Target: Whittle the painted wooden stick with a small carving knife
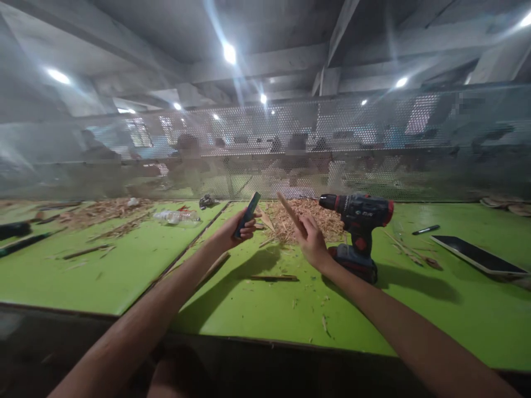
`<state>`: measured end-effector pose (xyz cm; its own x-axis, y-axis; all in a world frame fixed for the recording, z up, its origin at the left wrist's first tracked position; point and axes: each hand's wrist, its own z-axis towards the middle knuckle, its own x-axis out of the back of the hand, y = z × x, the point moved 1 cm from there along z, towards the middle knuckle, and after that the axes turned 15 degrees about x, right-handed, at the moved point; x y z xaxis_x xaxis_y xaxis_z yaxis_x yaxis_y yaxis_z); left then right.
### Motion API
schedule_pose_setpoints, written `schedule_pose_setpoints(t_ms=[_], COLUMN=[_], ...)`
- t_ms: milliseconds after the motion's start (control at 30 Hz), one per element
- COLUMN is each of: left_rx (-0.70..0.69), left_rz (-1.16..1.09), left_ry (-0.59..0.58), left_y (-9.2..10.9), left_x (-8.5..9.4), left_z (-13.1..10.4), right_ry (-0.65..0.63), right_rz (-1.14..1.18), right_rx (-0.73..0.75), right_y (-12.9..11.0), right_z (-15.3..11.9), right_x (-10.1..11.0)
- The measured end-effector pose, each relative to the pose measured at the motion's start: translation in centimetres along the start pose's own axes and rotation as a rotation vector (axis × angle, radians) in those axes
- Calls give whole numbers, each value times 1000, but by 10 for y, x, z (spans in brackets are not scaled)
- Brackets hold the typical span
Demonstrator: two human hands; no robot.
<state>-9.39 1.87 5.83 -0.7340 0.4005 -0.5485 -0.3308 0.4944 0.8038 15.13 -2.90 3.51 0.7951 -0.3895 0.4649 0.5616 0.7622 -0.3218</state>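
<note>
My left hand [239, 229] is closed round a dark, slim tool [248, 214] with a bluish face, tilted up to the right. Just right of it, my right hand [312, 240] grips a flat wooden strip [289, 213] that points up and to the left. The two held things are apart, above the green table [249, 309]. Behind my right hand lies a heap of wood shavings [323, 215]. A cordless drill [360, 221] stands upright on its battery, close to the right of my right hand.
A thin dark stick [274, 278] lies below my hands. Rightward are a pen [426, 229] and a tablet [477, 254]. Leftward lie a clear plastic bottle [177, 217] and more shavings [102, 213]. A perforated screen [265, 171] rises along the table's back edge, with people dimly seen beyond.
</note>
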Motion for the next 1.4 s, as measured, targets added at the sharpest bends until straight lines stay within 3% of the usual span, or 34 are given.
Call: schedule_pose_setpoints(t_ms=[133, 233, 400, 533, 600, 700, 867, 1033, 1133, 1233, 1300, 1400], left_rx=[77, 87, -22, -88, -107, -120, -155, -189, -205, -206, -204, -207], left_rz=[-1, 25, 235, 308, 336, 360, 377, 386, 391, 398, 409, 440], left_ry=[-91, -104, 80, 175, 210, 235, 261, 265, 311, 361, 381, 410], left_y=[-23, -36, -53, -63, -65, -66, -65, -67, -68, -67, -67, -66], left_x=[-19, -25, -21, -15, -12, -7, -3, -10, -13, -12, -11, -10], left_z=[-8, -9, 0, 7, 8, 10, 12, 12, 12, 11, 11, 11], right_ry=[14, -98, -99, -298, -290, -200, -247, -239, -249, -149, -185, -323], right_rz=[16, -34, -166, -302, -331, -324, -313, -393, -355, -300, -350, -449], right_rx=[28, 51, 55, -95, -137, -81, -117, -128, -86, 26, 16, -112], right_y=[-4, -5, -6, -2, 1, 3, 3, 4, 5, 3, 0, -3], right_z=[1, 1, 6, 8, 6, 3, 0, -1, -3, -4, -4, -3], right_x=[0, -1, 9, 13, 12, 9, 4, 2, 0, 0, -1, -2])
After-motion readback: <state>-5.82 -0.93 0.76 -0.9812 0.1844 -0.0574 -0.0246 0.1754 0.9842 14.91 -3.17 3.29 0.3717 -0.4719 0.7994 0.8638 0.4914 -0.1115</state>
